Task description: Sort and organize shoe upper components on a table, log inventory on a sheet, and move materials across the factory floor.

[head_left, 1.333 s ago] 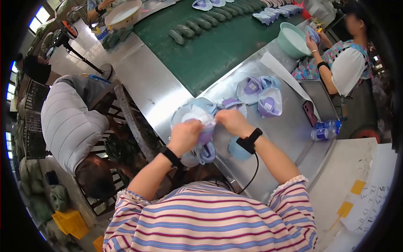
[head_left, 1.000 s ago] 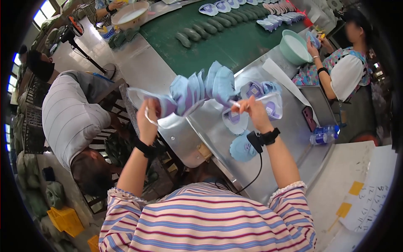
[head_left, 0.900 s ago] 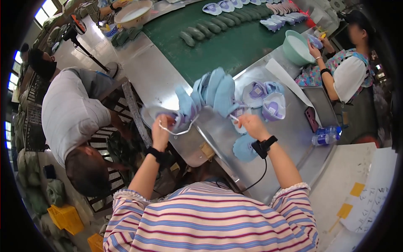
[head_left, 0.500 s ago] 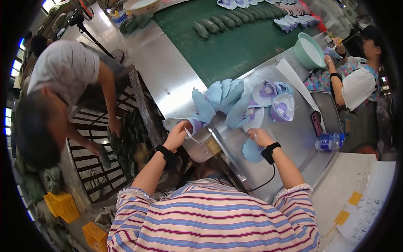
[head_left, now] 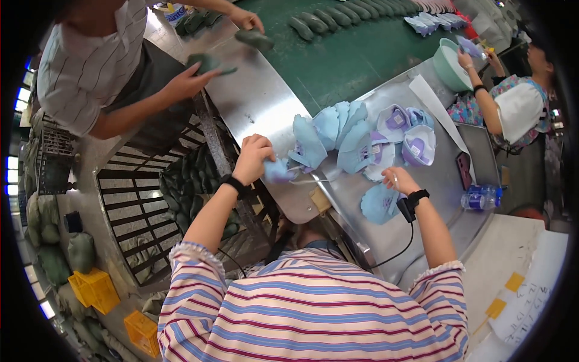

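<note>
Key relation: a fan of light-blue scalloped shoe uppers [head_left: 329,128] is lying ahead of and between my hands, its long axis running roughly left to right, and my left hand [head_left: 254,158] is sitting nearer to it. With that one I'm holding a blue-and-purple upper [head_left: 278,171] (motion-blurred, exact grip unclear) just off the fan's left end. A white strip [head_left: 312,180] is trailing rightward from it, below the fan. My right hand [head_left: 400,181] is hovering right of the fan, fingers half curling; whether they're pinching something pale, I can't tell. It's hanging between a white-and-purple upper [head_left: 380,160] just beyond and a flat light-blue upper [head_left: 379,204] on the near side, over the metal worktop [head_left: 443,184].
</note>
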{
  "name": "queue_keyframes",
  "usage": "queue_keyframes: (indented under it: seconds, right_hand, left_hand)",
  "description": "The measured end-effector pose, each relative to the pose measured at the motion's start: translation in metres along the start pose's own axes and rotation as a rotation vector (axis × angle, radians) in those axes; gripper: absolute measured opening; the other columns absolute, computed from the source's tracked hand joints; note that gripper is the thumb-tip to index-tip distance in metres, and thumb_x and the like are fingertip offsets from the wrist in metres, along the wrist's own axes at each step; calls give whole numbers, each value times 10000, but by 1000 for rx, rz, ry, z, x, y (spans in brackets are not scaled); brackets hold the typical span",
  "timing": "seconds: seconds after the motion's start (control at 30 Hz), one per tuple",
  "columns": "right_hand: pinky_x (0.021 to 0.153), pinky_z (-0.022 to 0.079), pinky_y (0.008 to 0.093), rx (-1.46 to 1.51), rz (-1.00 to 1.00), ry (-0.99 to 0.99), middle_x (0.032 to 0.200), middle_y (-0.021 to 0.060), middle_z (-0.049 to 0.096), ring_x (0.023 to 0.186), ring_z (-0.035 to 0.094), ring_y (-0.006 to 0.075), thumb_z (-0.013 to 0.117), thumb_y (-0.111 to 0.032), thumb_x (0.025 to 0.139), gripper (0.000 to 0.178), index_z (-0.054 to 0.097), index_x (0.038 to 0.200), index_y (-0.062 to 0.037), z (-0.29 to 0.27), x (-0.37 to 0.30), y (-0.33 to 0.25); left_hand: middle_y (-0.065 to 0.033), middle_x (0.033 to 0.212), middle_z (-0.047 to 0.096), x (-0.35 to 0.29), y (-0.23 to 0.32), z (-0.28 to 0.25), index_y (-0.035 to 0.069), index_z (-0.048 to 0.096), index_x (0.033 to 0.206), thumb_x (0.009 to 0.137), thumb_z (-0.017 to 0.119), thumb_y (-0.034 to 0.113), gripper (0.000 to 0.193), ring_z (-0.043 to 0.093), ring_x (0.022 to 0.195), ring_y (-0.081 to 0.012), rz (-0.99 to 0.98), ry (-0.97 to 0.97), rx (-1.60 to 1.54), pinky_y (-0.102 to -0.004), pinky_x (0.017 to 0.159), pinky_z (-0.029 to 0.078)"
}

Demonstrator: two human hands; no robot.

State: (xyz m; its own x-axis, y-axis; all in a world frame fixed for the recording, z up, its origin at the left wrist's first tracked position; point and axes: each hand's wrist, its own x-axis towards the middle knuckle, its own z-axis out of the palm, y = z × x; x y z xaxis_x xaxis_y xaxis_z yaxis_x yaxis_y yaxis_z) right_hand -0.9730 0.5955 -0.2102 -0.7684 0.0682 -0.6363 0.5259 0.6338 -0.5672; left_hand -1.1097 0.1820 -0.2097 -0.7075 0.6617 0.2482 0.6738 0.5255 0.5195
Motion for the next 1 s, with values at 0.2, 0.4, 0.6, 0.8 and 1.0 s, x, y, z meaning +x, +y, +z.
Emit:
queue_keyframes:
  seconds: [0.2, 0.4, 0.6, 0.8, 1.0]
  right_hand:
    - [544, 458, 318, 28, 84, 218, 663, 121, 591, 547, 583, 209, 392, -78, 774, 220, 585, 825, 14, 2, 10, 25]
    - [585, 451, 371, -113, 15, 214, 639, 138, 587, 571, 577, 266, 415, -168, 801, 242, 589, 782, 0, 13, 21, 44]
    - [699, 422, 431, -324, -65, 231, 791, 171, 598, 783, 553, 355, 416, -169, 810, 222, 585, 785, -27, 14, 21, 70]
    - [800, 418, 402, -377, -361, 437, 1027, 158, 517, 931, 497, 351, 493, -38, 722, 355, 540, 1072, -74, 7, -27, 1]
    - [834, 406, 346, 276, -515, 211, 1168, 113, 464, 1062, 464, 218, 684, -166, 686, 545, 450, 1166, -57, 21, -52, -118]
  left_hand:
    - [-95, 1372, 261, -37, 26, -70, 64, 614, 594, 569, 633, -66, 135, 305, 1230, -266, -189, 480, -600, -336, 930, 336]
    - [-83, 829, 610, -101, 2, -142, 30, 566, 563, 600, 630, -109, 157, 570, 786, -178, -282, 633, -699, -275, 719, 426]
    - [-87, 988, 536, -116, 6, -227, 61, 561, 878, 721, 566, -27, 180, 518, 843, -170, 13, 1308, -478, -315, 764, 435]
    - [-120, 1007, 576, -74, 59, -162, -53, 589, 953, 720, 446, 1, 279, 549, 921, -213, -66, 649, -906, -280, 804, 414]
    - [14, 763, 527, -16, 36, -48, 51, 530, 751, 687, 535, -66, 133, 495, 737, -86, -510, 140, -1356, -207, 679, 387]
